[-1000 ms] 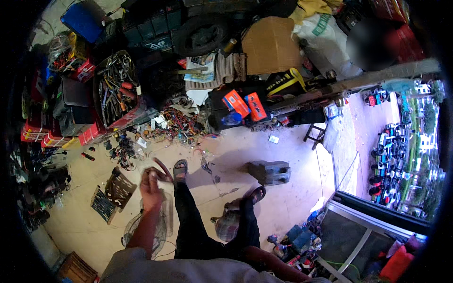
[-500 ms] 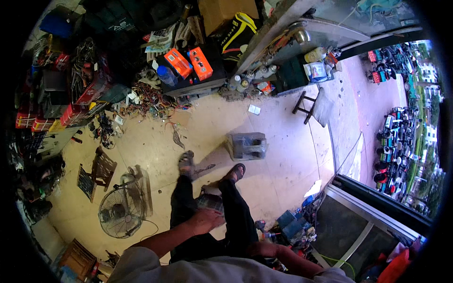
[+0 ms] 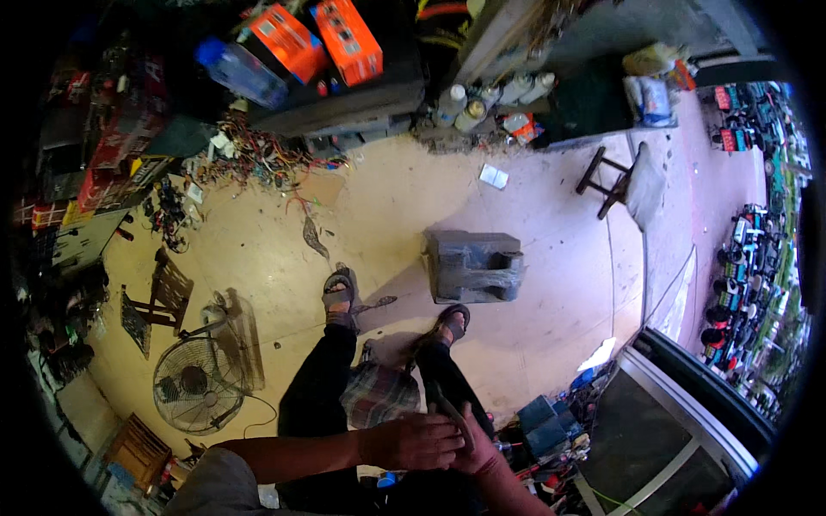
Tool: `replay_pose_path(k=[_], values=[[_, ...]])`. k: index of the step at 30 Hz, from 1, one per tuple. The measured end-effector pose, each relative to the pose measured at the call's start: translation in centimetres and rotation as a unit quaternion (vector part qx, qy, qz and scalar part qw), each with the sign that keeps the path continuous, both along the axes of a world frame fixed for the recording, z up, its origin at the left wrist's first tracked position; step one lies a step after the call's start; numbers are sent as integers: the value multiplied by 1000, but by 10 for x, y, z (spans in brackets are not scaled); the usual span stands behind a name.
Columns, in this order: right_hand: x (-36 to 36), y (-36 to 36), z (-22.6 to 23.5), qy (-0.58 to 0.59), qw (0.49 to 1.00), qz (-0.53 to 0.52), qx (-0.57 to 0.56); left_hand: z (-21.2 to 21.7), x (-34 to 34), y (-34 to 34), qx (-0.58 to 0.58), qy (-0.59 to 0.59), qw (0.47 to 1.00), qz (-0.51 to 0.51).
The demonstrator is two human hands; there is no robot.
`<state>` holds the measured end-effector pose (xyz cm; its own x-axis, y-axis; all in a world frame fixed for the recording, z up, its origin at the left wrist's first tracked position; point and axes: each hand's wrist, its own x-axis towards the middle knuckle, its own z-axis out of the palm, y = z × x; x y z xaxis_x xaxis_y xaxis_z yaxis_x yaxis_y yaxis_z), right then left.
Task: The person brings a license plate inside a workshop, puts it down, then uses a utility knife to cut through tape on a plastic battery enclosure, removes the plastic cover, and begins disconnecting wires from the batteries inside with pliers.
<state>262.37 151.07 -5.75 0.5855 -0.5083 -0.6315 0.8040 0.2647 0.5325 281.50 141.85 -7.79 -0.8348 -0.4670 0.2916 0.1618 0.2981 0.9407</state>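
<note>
My left hand and my right hand meet in front of my body, low in the picture. The left fingers are curled against the right hand. A thin grey-brown curved strip sticks up where they meet; its kind I cannot make out, and the fingers hide part of it. Beyond the left hand, between my legs, a plaid cloth covers something low. A dark grey blocky case with a recessed middle, seemingly wrapped in clear plastic, stands on the floor past my feet.
To the left are a floor fan and a wooden folding stool. Another stool stands at the right near the doorway. Orange boxes top a far bench, with tangled wires below. A blue-grey box sits among clutter at lower right.
My right hand has come up from beside my thigh. My left hand has left the plaid cloth and moved right to meet it. The view has shifted, and my left foot now stands still.
</note>
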Motion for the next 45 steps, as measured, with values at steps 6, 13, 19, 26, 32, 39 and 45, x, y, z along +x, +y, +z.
replay_pose_path(k=[6, 13, 19, 26, 32, 39, 45], values=[[-41, -55, -130, 198, 937, 260, -126, -111, -31, -18, -47, -27, 998, -14], [-57, -69, -184, 370, 900, 172, -150, -140, -12, -77, -159, -104, 978, -81], [-34, -43, -152, 572, 805, 44, -152, -112, 14, -75, -328, -274, 904, 6], [-26, 3, -138, 622, 771, 6, -135, -126, -26, -37, -392, -234, 886, 87], [-65, 38, -139, 726, 654, -9, -210, -128, -47, -32, -328, -238, 911, 81], [-167, -10, -153, 800, 551, 151, -183, -119, -54, -24, -402, -366, 839, -18], [-267, -57, -267, 748, 590, 241, -187, -114, -64, -32, -421, -396, 814, -61]])
